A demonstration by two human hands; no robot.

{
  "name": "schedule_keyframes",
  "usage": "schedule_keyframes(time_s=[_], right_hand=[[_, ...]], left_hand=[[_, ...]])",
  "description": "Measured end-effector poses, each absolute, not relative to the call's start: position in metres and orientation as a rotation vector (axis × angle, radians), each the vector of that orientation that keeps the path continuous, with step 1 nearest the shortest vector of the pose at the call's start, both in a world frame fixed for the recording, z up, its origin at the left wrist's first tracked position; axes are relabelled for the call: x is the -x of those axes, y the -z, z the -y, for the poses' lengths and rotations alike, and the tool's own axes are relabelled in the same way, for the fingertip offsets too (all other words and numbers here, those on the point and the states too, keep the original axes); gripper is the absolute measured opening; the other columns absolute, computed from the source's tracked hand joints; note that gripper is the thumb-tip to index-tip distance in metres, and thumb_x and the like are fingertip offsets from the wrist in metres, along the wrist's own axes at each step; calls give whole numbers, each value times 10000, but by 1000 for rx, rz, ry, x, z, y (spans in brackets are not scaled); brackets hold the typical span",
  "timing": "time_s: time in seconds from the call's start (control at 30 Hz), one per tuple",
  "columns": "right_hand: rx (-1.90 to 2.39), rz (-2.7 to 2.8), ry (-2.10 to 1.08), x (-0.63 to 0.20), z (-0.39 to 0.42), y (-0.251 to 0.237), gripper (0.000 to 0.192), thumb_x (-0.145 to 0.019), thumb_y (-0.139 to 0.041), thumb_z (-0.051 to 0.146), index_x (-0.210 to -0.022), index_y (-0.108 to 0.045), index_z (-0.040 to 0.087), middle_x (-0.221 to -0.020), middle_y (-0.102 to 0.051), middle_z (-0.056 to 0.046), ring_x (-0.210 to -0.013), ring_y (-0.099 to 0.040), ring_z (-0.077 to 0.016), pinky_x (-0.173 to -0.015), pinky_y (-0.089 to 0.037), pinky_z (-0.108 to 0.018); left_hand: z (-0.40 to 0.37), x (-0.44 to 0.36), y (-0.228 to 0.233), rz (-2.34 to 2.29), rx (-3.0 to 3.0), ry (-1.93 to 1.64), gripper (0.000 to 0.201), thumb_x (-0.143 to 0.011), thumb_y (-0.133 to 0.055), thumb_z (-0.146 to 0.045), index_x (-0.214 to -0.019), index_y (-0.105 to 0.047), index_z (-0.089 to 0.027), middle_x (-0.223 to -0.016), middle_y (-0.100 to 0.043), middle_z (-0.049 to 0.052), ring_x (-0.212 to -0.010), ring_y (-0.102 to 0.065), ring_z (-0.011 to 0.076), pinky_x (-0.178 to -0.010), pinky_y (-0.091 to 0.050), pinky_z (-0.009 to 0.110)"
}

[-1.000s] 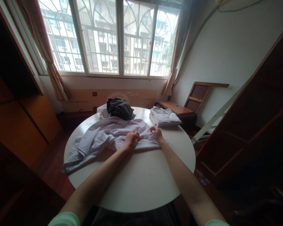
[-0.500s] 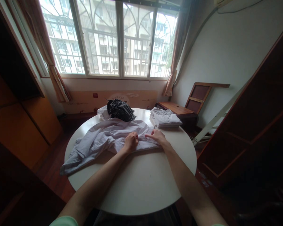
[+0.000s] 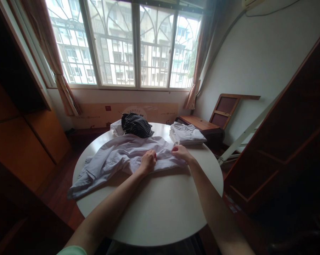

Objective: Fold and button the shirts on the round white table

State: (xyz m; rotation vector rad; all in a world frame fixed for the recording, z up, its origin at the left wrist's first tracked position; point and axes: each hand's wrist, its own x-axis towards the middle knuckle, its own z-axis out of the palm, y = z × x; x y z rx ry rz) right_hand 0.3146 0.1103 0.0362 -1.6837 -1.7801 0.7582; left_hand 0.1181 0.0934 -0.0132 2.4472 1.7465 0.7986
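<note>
pale lilac cloth covers the middle of the round white bench [image 3: 160,209] — a light shirt [image 3: 122,156] spread out and rumpled, one sleeve trailing over the bench's left edge toward the floor. the left hand [image 3: 148,161] rests on the shirt's near hem, its fingers [image 3: 152,156] curled tight into a bunch of the fabric. the right hand [image 3: 181,153] sits just beside it, to the right, on the shirt's right end; its fingers [image 3: 175,150] are drawn close together and seem to pinch the cloth there, though the exact grip is too small to make out. both forearms reach in from the bottom of the view, with a pale green sleeve [image 3: 72,250] showing at the left one.

behind the shirt, at the far side of the bench, lies a dark striped garment [image 3: 135,124] heaped on a bit of white cloth [image 3: 116,127]. to the right of that, well apart from the hands, a folded white stack [image 3: 186,134] sits near the far right rim.

beyond the bench — a wide barred window [image 3: 128,46] with tied-back curtains [image 3: 61,85], a low wooden stand [image 3: 199,124] against the white wall and dark wooden cabinets [image 3: 295,134] on either side.
</note>
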Motion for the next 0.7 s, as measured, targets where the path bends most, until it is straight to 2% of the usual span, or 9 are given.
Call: schedule_keyframes(time_s=[0.2, 0.33, 0.47, 0.7], right_hand=[[1582, 1886, -812, -315, -113, -27, 196, -610, -566, 73, -782, -655, 101, -698, -637, -28, -625, -545, -109, -549, -399, -171], [1524, 1915, -872, -316, -114, -24, 170, -630, -616, 172, -776, -654, 96, -656, -614, -18, -586, -519, -102, -513, -376, -178], [1545, 1961, -937, -319, -113, -28, 240, -632, -652, 326, -690, -661, 93, -571, -581, -9, -528, -468, -86, -490, -344, -190], [1488, 1908, -1119, -316, -105, -29, 217, -558, -665, 295, -629, -650, 90, -492, -515, 21, -495, -426, -74, -474, -311, -197]], left_hand=[[-93, -118, 12, -1742, -2429, -781, 165, -818, -403, -132, -858, -561, -160, -908, -593, 72, -865, -535, 175, -745, -388, 263], [-93, -118, 12, -1742, -2435, -798, 167, -824, -397, -145, -848, -562, -160, -898, -593, 70, -849, -536, 173, -733, -388, 262], [-94, -118, 13, -1743, -2465, -820, 181, -825, -380, -144, -832, -560, -160, -875, -593, 71, -832, -536, 179, -719, -389, 271], [-93, -118, 11, -1736, -2458, -800, 188, -832, -378, -145, -838, -565, -160, -882, -596, 79, -842, -542, 181, -740, -395, 279]])
